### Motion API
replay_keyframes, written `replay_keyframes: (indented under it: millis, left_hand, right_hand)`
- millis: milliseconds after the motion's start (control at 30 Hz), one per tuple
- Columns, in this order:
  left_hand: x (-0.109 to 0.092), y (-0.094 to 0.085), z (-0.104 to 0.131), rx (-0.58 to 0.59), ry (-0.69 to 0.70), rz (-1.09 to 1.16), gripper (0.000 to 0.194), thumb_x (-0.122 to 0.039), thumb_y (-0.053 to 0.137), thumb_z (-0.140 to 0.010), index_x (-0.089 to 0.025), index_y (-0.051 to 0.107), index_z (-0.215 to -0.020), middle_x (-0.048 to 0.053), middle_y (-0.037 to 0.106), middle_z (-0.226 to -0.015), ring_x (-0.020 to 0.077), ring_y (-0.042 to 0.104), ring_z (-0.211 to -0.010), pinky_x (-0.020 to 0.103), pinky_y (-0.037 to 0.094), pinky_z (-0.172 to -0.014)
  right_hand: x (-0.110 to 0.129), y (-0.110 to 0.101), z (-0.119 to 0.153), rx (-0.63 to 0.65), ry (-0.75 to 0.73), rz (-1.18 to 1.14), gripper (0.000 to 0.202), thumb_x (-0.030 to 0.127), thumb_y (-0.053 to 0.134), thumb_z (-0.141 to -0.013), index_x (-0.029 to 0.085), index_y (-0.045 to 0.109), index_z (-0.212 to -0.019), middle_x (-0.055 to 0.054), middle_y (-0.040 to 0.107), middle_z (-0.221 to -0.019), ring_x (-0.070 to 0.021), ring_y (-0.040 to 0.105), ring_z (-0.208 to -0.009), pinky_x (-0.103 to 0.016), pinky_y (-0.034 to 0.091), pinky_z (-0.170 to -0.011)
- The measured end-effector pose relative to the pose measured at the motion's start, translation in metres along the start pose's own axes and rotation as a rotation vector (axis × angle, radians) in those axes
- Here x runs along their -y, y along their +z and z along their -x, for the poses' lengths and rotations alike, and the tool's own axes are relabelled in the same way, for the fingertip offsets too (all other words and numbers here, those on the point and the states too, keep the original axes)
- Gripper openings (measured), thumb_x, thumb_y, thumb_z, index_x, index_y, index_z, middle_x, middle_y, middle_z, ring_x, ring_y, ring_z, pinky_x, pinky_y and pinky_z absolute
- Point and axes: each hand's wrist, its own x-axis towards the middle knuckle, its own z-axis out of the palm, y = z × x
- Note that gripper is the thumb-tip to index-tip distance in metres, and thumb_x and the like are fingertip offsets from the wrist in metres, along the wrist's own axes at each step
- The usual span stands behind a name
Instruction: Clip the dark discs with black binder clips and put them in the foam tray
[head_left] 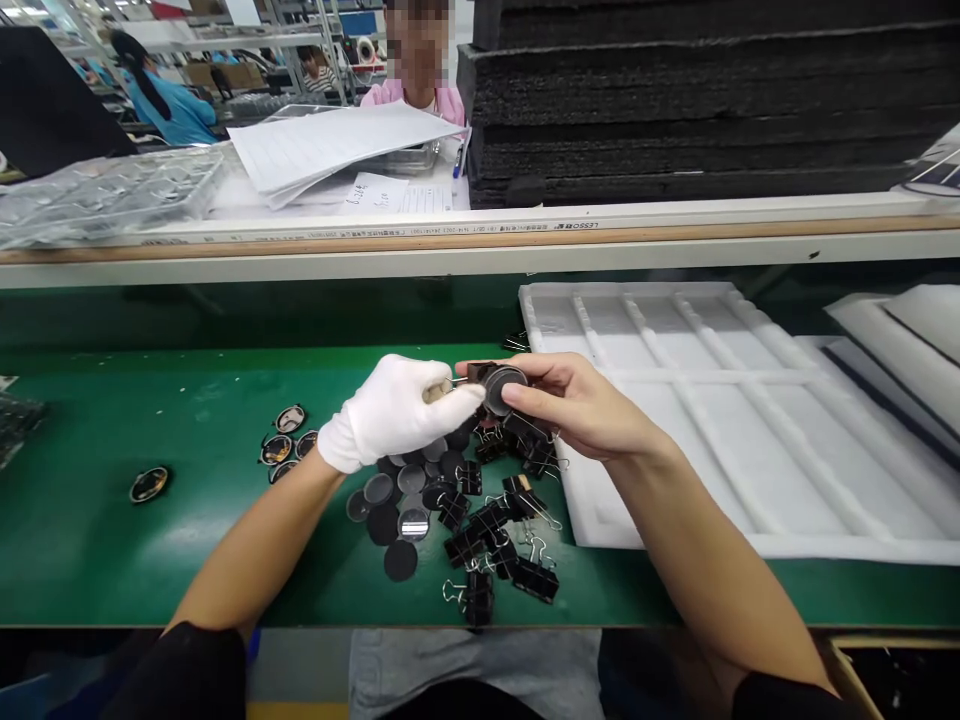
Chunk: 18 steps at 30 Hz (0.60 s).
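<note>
In a white glove, my left hand (394, 412) pinches the wire handle end of a black binder clip (477, 372). Bare fingers of my right hand (589, 405) close around a dark round disc (495, 398), thumb on its face, right at the clip. Whether the clip's jaws bite on the disc is hidden by the fingers. Below both hands lie loose dark discs (400, 560), some of them shiny. Beside them is a heap of black binder clips (486, 530) with silver handles. Left of my gloved wrist sit several small round assemblies (277, 448) with dark rims.
A white foam tray (675, 460) with raised ribs lies to the right on the green tabletop (225, 560). One more round assembly (149, 485) is farther left. A white shelf rail (375, 258) crosses behind, carrying papers and stacked black foam (675, 110). Co-workers sit beyond.
</note>
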Motion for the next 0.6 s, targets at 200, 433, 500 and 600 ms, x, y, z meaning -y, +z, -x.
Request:
replay_keyframes:
  millis: [200, 433, 500, 600]
  left_hand:
    - [-0.009, -0.004, -0.001, 0.108, -0.061, 0.078, 0.047, -0.053, 0.048, -0.092, -0.02, 0.047, -0.059, -0.004, 0.046, -0.053, 0.01, 0.039, -0.051, 0.027, 0.029, -0.052]
    - [-0.017, 0.006, 0.004, 0.231, -0.02, 0.142, 0.045, -0.052, 0.051, -0.093, -0.019, 0.057, -0.063, -0.003, 0.054, -0.056, 0.0097, 0.045, -0.051, 0.025, 0.034, -0.051]
    - [-0.016, 0.007, 0.005, 0.241, -0.014, 0.13, 0.045, -0.052, 0.051, -0.093, -0.018, 0.058, -0.064, -0.003, 0.054, -0.056, 0.0094, 0.045, -0.051, 0.025, 0.034, -0.051]
    - [-0.014, 0.007, 0.006, 0.248, -0.002, 0.11, 0.044, -0.051, 0.051, -0.093, -0.018, 0.057, -0.064, -0.003, 0.052, -0.056, 0.009, 0.042, -0.051, 0.025, 0.032, -0.051]
  right_hand:
    - [0.017, -0.031, 0.007, -0.118, 0.036, 0.29, 0.024, 0.041, 0.083, -0.084, 0.021, 0.079, -0.097, -0.004, 0.075, -0.083, -0.0171, 0.069, -0.069, -0.031, 0.056, -0.065]
    - [0.019, -0.044, 0.01, 0.073, 0.071, 0.363, 0.02, 0.037, 0.084, -0.079, 0.018, 0.08, -0.085, -0.005, 0.076, -0.075, -0.0182, 0.069, -0.064, -0.031, 0.054, -0.06]
    - [0.019, -0.045, 0.01, 0.101, 0.052, 0.387, 0.019, 0.036, 0.082, -0.081, 0.019, 0.08, -0.088, -0.004, 0.076, -0.076, -0.0184, 0.07, -0.066, -0.031, 0.055, -0.061]
    - [0.017, -0.045, 0.01, 0.112, 0.03, 0.424, 0.017, 0.035, 0.081, -0.082, 0.02, 0.082, -0.09, -0.004, 0.077, -0.078, -0.0183, 0.07, -0.068, -0.03, 0.054, -0.062]
